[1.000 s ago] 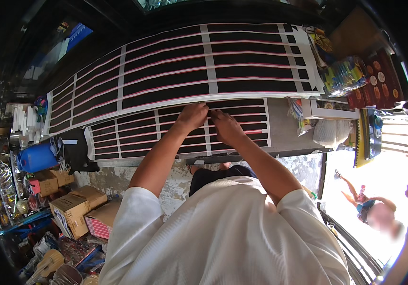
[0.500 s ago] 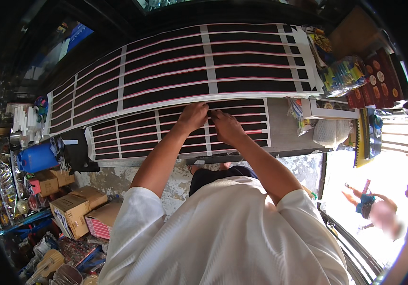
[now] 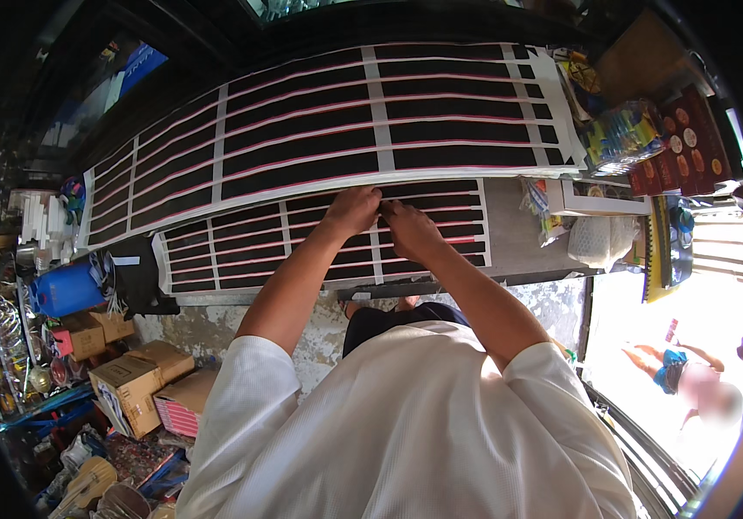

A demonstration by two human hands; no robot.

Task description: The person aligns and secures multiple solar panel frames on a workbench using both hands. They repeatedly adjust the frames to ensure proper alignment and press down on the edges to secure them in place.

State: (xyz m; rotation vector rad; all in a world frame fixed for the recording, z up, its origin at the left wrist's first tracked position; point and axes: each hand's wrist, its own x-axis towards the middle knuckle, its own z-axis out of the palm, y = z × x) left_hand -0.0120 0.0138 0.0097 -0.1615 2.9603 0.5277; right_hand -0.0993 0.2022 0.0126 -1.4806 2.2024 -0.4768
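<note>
Left hand [image 3: 352,210], right hand [image 3: 408,229] pinching striped sheet [image 3: 319,238].

boxes [image 3: 133,381] left, sheets [image 3: 328,130] ahead

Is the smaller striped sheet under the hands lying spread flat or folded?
Spread flat: the smaller striped sheet lies open on the counter, stripes running unbroken, with both hands at its upper edge.

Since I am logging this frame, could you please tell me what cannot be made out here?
Head view only:
- Fingertips of the left hand and right hand: curled over the nearer white sheet of black strips, so any grip is unclear.
- Grey counter: mostly hidden under the sheets.
- Blue plastic container: its left side lost in dark rim clutter.
</note>
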